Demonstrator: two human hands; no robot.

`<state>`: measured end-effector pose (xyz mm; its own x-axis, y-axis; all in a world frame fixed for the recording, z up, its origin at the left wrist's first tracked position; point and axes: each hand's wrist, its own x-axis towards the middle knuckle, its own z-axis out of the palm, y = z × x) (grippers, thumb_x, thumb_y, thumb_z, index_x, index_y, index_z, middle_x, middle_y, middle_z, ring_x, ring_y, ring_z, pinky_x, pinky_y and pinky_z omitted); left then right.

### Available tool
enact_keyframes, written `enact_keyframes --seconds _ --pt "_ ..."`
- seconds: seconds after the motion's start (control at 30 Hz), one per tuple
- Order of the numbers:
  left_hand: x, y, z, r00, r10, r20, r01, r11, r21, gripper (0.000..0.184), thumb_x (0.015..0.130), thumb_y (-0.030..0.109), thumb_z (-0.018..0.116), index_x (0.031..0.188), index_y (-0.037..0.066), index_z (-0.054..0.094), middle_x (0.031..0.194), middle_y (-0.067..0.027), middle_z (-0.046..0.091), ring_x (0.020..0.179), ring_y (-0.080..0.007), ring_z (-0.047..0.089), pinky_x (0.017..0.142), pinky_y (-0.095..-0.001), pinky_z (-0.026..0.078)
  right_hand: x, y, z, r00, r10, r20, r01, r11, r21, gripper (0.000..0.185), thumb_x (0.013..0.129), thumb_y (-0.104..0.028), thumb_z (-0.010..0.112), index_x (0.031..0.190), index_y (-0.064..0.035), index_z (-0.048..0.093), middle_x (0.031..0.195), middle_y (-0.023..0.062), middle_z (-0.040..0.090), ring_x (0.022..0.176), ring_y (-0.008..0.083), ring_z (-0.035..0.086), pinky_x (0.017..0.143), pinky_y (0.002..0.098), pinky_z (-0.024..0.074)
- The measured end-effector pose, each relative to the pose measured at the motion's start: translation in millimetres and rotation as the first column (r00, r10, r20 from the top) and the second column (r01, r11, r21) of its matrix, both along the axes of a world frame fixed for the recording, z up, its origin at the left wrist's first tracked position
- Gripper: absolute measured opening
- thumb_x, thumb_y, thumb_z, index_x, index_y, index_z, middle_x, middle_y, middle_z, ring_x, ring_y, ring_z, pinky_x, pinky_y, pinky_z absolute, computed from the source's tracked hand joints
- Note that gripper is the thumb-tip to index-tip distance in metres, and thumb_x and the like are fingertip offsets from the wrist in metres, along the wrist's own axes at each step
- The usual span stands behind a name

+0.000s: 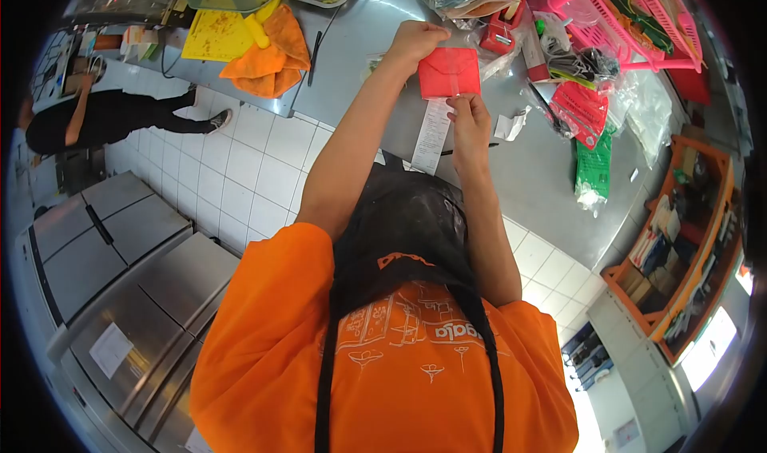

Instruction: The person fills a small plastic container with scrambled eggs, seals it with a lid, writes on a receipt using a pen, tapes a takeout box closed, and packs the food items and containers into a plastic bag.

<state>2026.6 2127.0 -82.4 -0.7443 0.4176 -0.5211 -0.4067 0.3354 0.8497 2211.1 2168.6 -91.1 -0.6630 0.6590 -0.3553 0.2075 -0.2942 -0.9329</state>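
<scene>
A red envelope [450,73] with a clear strip down its middle lies over the metal table. My left hand [417,41] is at its upper left corner, fingers pinched together near the top edge. At the bottom edge, my right hand [470,111] has thumb and fingers closed where the envelope meets a long printed receipt [432,137]. The receipt hangs down toward my apron [403,213]. A crumpled white paper [512,124] lies right of my right hand, and a dark pen is partly hidden behind my right wrist.
Red tape dispenser [498,36], pink baskets [587,9], a red packet [581,111] and a green packet [593,165] lie on the right of the table [543,185]. Orange cloth [276,57] and yellow board [214,35] are at left. Another person [120,119] stands beyond, far left.
</scene>
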Motion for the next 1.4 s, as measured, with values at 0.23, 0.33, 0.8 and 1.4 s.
enact_keyframes --seconds 0.23,0.33,0.8,1.4 --pt "-21.8 3.5 -32.1 0.945 -0.159 0.285 0.201 0.972 -0.125 0.039 0.086 0.026 0.073 0.117 0.001 0.069 0.119 -0.0132 0.070 0.114 -0.0249 0.061 0.095 -0.0402 0.046 2.7 -1.8 -11.7 1.000 0.023 0.002 -0.023 1.000 0.013 0.014 0.097 -0.011 0.052 0.091 -0.0032 0.062 0.094 0.0033 0.062 0.094 0.0136 0.059 0.087 0.0313 0.0475" --pt "-26.0 4.8 -13.9 0.917 -0.298 0.265 0.360 0.905 -0.227 0.038 0.086 0.027 0.071 0.116 0.002 0.069 0.117 -0.0102 0.068 0.112 -0.0227 0.059 0.093 -0.0417 0.045 8.8 -0.7 -23.1 0.999 0.032 -0.017 -0.032 0.999 0.034 0.013 0.097 -0.009 0.051 0.091 -0.0037 0.061 0.091 0.0020 0.060 0.090 0.0127 0.057 0.086 0.0313 0.0474" --pt "1.3 -27.7 5.2 0.811 -0.440 -0.386 0.410 0.897 -0.164 0.043 0.089 0.043 0.067 0.110 0.005 0.069 0.107 -0.0213 0.070 0.100 -0.0308 0.068 0.084 -0.0336 0.053 17.8 10.8 -21.5 0.969 0.080 -0.235 -0.118 0.982 -0.151 0.009 0.098 -0.008 0.050 0.092 -0.0065 0.057 0.090 -0.0010 0.053 0.088 0.0109 0.052 0.091 0.0352 0.0463" --pt "33.3 -48.2 12.6 0.433 -0.714 -0.550 0.450 0.700 -0.554 0.101 0.062 0.050 0.085 0.137 -0.003 0.042 0.129 -0.0240 0.052 0.124 -0.0420 0.050 0.101 -0.0597 0.038 13.4 37.9 -49.8 0.953 0.288 -0.093 -0.288 0.957 0.012 0.013 0.100 -0.015 0.056 0.100 -0.0035 0.062 0.094 0.0023 0.064 0.089 0.0110 0.059 0.084 0.0316 0.0491"
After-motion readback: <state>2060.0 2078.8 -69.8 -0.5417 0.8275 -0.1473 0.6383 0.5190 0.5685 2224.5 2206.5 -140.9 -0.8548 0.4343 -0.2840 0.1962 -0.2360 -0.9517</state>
